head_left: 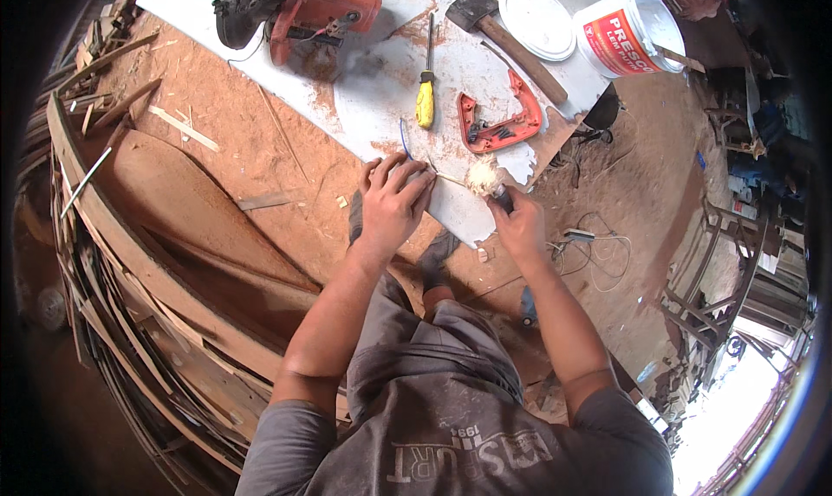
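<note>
On white board (485,71): right hand (518,226) fingers grip brush (485,180), handle hidden; left hand (392,203) flat, fingers spread.

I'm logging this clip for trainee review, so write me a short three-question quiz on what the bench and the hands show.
1. True or false: the right hand grips a brush with pale bristles.
2. Which lies between the red power saw and the orange tool housing? A) yellow-handled screwdriver B) hatchet C) white bucket
3. Fill in: the left hand presses on the edge of the white ____.

Key: 1 true; 2 A; 3 board.
</note>
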The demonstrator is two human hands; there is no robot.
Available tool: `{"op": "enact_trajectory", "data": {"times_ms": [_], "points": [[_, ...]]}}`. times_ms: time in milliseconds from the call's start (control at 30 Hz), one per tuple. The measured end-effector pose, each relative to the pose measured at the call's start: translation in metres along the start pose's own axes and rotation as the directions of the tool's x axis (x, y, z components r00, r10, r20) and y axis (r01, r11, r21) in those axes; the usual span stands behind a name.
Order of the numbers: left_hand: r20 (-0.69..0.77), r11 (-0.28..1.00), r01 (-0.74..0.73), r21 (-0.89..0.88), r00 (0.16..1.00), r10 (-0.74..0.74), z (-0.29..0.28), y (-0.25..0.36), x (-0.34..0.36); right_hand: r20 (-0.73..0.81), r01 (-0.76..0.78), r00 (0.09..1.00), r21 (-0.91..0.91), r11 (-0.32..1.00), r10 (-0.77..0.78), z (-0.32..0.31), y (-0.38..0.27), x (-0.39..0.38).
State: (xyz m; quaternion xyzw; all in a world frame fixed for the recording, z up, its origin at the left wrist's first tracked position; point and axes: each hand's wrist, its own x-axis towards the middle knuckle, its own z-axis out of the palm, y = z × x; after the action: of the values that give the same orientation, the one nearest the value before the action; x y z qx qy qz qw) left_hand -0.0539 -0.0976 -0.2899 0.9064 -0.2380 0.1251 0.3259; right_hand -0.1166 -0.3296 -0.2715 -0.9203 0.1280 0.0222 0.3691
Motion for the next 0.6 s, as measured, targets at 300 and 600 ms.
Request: {"op": "enact_trajectory", "data": {"times_ms": [300,600], "points": [[0.190,0.986,-0.117,0.120,0.977,0.093,-0.002,-0.016,-0.015,0.017,-0.152,0.988,-0.032,0.988,0.153,-0.005,-0.015,0.010],[0.118,0.995,-0.103,0.008,0.988,0.101,0.009,-0.026,-0.021,0.090,-0.065,0.981,0.987,0.144,-0.173,0.016,-0.075,0.071]]}}
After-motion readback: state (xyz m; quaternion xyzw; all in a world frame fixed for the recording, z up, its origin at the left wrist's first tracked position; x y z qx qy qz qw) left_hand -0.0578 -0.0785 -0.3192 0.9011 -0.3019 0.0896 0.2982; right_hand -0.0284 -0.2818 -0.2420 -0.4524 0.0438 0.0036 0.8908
